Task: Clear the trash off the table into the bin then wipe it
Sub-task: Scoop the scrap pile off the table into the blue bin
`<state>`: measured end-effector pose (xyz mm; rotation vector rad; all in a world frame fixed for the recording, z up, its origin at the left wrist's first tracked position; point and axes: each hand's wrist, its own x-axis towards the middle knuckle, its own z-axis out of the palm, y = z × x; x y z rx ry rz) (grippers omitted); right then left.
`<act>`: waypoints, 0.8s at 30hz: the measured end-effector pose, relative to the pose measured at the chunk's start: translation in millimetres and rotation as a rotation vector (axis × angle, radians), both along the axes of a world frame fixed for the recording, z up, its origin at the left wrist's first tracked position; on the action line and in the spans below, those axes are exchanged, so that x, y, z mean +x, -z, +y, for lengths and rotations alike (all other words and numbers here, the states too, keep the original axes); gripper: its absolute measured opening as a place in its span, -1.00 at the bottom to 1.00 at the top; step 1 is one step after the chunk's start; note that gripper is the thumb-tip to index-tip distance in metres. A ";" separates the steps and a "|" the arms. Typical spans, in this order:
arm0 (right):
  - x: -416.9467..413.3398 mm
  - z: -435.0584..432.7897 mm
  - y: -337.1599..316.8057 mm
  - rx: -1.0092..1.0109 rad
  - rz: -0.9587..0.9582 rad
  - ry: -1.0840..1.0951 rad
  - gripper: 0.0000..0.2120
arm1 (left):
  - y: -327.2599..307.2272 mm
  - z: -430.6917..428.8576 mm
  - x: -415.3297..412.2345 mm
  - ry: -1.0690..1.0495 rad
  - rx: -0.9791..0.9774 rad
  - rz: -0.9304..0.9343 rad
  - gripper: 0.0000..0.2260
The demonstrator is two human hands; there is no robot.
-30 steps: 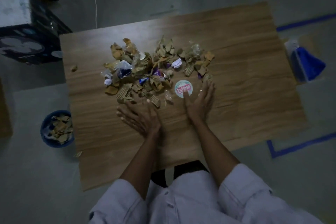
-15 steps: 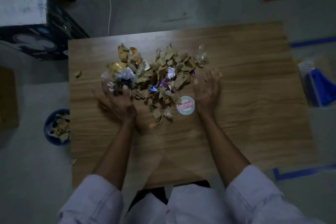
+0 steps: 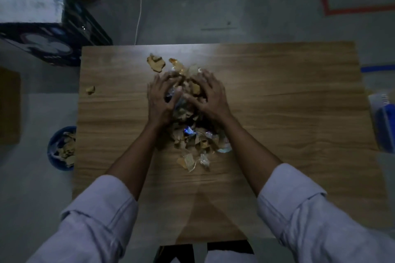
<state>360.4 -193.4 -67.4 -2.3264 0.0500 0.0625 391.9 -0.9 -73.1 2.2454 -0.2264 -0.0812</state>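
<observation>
Dim table (image 3: 277, 92) carries a trash pile (image 3: 192, 141), apparently clutched between left hand (image 3: 159, 100) and right hand (image 3: 211, 96), with the bin (image 3: 61, 148) low beyond the left hand.

The left grip (image 3: 162, 100) and right grip (image 3: 210, 96), fingers curled downward, cover the middle of the pile of torn brown cardboard scraps and shiny wrappers (image 3: 188, 141). What lies beneath them is hidden, and blur smears the fingertips. The wooden table (image 3: 288, 113) hides the right part of the round blue bin (image 3: 50, 156). The right edge cuts off a blue-and-white plastic object (image 3: 384, 121), the left edge a black-and-white box (image 3: 32, 28). Wrapper print is too dim to read.
</observation>
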 end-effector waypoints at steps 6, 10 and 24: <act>-25.9 27.2 1.9 0.156 0.037 -0.036 0.02 | -6.3 -11.7 -13.5 -0.073 -0.276 0.257 -0.56; -25.4 36.5 -3.2 0.101 0.027 -0.111 0.30 | -15.2 -3.8 -12.3 -0.011 -0.437 0.410 -0.68; -18.3 87.1 21.5 -0.256 -0.286 0.032 -0.66 | -28.0 -3.4 -37.9 -0.202 -0.249 0.340 -0.60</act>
